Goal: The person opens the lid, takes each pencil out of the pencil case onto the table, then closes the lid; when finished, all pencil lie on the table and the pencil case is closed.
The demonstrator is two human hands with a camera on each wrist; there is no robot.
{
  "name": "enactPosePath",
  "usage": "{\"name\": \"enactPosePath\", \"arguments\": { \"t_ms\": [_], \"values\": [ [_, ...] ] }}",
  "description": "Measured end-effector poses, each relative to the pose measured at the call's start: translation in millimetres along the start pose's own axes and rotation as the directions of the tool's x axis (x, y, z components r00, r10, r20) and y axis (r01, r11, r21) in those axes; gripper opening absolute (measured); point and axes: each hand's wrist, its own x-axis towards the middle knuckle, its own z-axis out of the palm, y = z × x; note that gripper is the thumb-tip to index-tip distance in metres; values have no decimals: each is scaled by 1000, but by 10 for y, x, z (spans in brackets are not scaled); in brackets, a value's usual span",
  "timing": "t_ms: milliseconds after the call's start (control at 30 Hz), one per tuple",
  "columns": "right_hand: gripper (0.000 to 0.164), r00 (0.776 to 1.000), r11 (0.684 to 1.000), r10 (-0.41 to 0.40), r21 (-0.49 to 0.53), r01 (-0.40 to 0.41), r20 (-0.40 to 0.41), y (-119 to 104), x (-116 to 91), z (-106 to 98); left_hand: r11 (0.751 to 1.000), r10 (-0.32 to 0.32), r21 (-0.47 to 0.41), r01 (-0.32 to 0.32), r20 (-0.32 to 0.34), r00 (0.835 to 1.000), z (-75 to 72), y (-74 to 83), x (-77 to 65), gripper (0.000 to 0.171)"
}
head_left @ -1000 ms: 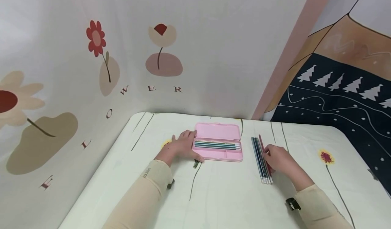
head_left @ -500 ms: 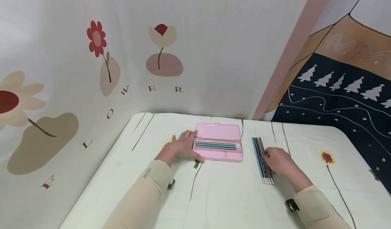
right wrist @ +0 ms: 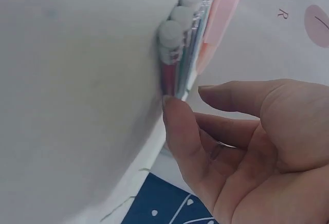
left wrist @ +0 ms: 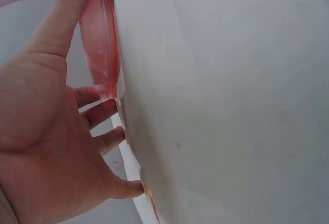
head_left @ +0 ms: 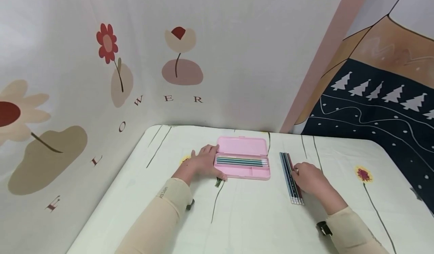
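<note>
An open pink pencil case [head_left: 234, 172] lies on the table, with several green and blue pencils [head_left: 241, 161] in its back compartment. My left hand [head_left: 202, 162] rests spread at the case's left end, fingers and thumb stretched out against it in the left wrist view. To the right, several dark and blue pencils [head_left: 288, 176] lie side by side, white eraser ends toward me. A red pencil [right wrist: 168, 75] is the row's right-hand one. My right hand [head_left: 307, 178] touches it with a bent fingertip; in the right wrist view the thumb stands apart from that finger.
A white cloth with printed flowers covers the table [head_left: 251, 216]. Behind it hangs a pale curtain [head_left: 237, 58] with flower prints, and at the right a dark cloth [head_left: 366, 107] with white trees. The case's lid [head_left: 242, 146] lies folded back.
The red pencil has slid toward me and up against the other pencils, so its far end now lies about level with theirs. My left hand and the case have stayed put.
</note>
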Motion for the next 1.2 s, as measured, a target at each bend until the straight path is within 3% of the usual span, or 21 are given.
{"name": "enactPosePath", "arguments": {
  "t_ms": [200, 400, 600, 867, 1200],
  "values": [
    [36, 999, 1000, -18, 8, 19, -30, -194, 25, -28, 1000, -6, 4, 6, 2, 1000, -11, 1, -11, 136],
    [34, 990, 992, -121, 19, 122, -69, -449, 92, 28, 1000, -17, 1, 17, 5, 1000, -6, 0, -17, 135],
    [30, 975, 976, -216, 31, 217, -45, -784, 205, 126, 1000, -8, 2, 8, 0, 1000, -4, -1, -23, 135],
    [25, 944, 943, -326, -89, 321, -50, -1218, 378, 309, 1000, 2, 11, -2, -2, 1000, -7, -2, -16, 136],
    [13, 945, 943, -327, -57, 328, 17, -1283, 586, 405, 1000, 12, 19, -12, 10, 1000, -15, -1, -18, 136]
  ]
}}
